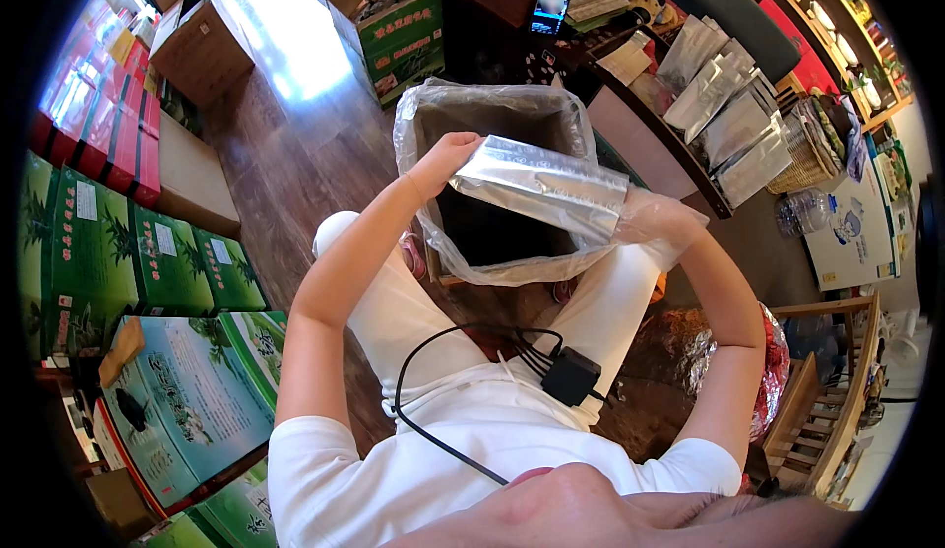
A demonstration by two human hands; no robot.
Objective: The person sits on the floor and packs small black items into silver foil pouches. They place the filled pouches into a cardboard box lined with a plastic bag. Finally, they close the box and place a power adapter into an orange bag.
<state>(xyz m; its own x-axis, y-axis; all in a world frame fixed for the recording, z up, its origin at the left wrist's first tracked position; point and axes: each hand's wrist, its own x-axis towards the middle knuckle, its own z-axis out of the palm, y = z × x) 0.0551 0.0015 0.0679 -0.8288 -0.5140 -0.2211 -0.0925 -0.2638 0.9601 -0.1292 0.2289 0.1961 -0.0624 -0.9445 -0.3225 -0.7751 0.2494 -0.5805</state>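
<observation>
My left hand [447, 160] pinches one end of a silver foil bag [546, 182], which slants down to the right. At the bag's other end, my right hand [661, 219] wears a loose clear plastic glove; its fingers are at the bag's edge, partly hidden, and seem to grip it. Below the bag stands a box lined with a clear plastic liner [491, 271], set between my knees. The inside of that box is dark, and I cannot tell what it holds.
A desk at upper right bears a lit phone [551, 6] and a tray of silver foil bags [712, 97]. An open green carton [391, 27] stands ahead. Green boxes [96, 245] are stacked at left. A black adapter with cables [571, 377] lies on my lap.
</observation>
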